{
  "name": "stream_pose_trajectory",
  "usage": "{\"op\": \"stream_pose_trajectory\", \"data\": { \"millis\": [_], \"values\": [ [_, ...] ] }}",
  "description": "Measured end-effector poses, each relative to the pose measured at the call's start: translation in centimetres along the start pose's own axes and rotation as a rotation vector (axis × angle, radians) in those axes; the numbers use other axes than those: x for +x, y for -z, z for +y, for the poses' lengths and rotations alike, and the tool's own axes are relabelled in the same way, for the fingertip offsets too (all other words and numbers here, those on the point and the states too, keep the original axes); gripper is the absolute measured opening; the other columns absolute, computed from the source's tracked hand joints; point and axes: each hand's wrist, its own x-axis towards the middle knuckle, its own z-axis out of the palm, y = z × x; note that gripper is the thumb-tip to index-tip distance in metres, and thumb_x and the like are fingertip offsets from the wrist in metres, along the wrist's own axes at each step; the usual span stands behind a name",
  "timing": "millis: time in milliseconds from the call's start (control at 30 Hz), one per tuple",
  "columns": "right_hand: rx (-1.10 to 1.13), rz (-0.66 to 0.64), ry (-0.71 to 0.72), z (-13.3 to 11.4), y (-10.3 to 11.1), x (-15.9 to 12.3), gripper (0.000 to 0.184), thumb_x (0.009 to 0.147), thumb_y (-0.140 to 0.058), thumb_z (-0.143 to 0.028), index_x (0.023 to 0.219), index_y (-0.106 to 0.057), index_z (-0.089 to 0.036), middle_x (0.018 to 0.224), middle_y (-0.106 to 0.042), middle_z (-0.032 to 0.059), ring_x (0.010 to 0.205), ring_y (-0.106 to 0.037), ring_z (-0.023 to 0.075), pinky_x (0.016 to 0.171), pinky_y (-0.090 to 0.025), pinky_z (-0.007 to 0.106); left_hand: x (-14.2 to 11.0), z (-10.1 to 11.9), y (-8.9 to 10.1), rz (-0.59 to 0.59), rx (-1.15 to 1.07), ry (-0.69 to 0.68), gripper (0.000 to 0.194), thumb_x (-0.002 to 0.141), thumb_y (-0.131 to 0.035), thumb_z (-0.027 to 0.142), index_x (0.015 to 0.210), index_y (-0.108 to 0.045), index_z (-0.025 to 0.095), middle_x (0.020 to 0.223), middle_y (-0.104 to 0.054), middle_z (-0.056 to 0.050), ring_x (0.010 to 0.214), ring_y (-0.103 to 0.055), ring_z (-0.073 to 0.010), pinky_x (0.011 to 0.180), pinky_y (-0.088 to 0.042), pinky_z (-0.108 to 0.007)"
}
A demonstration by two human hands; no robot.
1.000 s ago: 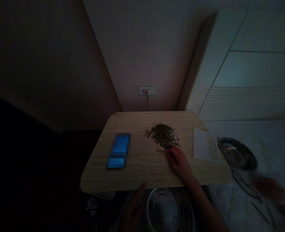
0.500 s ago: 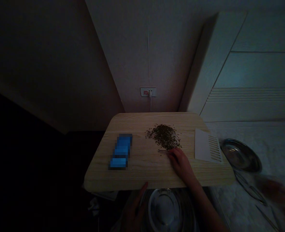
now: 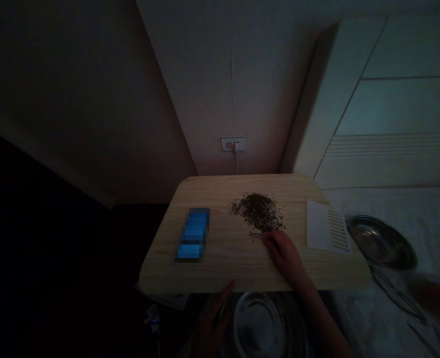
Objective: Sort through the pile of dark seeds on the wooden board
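Head view, thin tool (image 3: 257,234) in right hand (image 3: 284,249), grains (image 3: 260,211) just beyond

The right hand (image 3: 284,251) lies low with its fingers bent and pinched close, its arm reaching up and to the left. The left hand (image 3: 213,323) is lower down, dark, with one finger poking up.

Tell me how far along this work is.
Done: grains lie spread on the table. In hand: the right hand grips a thin implement at the pile's near edge. Remaining: apparently most, since most grains lie heaped together; the metal vessel is too dark to read.
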Motion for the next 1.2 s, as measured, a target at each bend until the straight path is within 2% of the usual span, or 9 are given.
{"op": "stream_pose_trajectory", "data": {
  "millis": [333, 700, 1200],
  "values": [
    [0.004, 0.005, 0.001, 0.3, -0.1, 0.0, 0.013, 0.086, -0.045, -0.018, 0.090, -0.056, -0.020, 0.089, -0.057, 0.0050, 0.086, -0.051, 0.0193, 0.078, -0.041, 0.032, 0.4, -1.9, 0.1, -0.029, -0.018, -0.032, 0.041, 0.084, -0.048, 0.027, 0.124, -0.052, 0.030, 0.131, -0.054, 0.001, 0.124, -0.045, -0.0244, 0.106, -0.030, -0.043],
    [-0.027, 0.000, 0.021, 0.1, -0.1, -0.1, 0.012, 0.087, -0.043, -0.017, 0.088, -0.055, -0.019, 0.087, -0.055, 0.0058, 0.084, -0.050, 0.0195, 0.077, -0.041, 0.033, 0.4, -1.8, -0.1, 0.000, -0.049, 0.009, 0.037, 0.083, -0.051, 0.028, 0.119, -0.057, 0.029, 0.129, -0.057, 0.000, 0.122, -0.048, -0.0248, 0.105, -0.032, -0.043],
    [-0.133, -0.063, 0.033, -0.7, 0.1, -1.0, 0.010, 0.086, -0.044, -0.017, 0.085, -0.053, -0.019, 0.085, -0.055, 0.0063, 0.080, -0.051, 0.0202, 0.073, -0.042, 0.033, 0.3, -1.8, -0.1, -0.001, -0.070, -0.024, 0.035, 0.084, -0.050, 0.028, 0.118, -0.058, 0.032, 0.125, -0.060, 0.001, 0.118, -0.052, -0.0232, 0.105, -0.034, -0.041]
  ]
}}
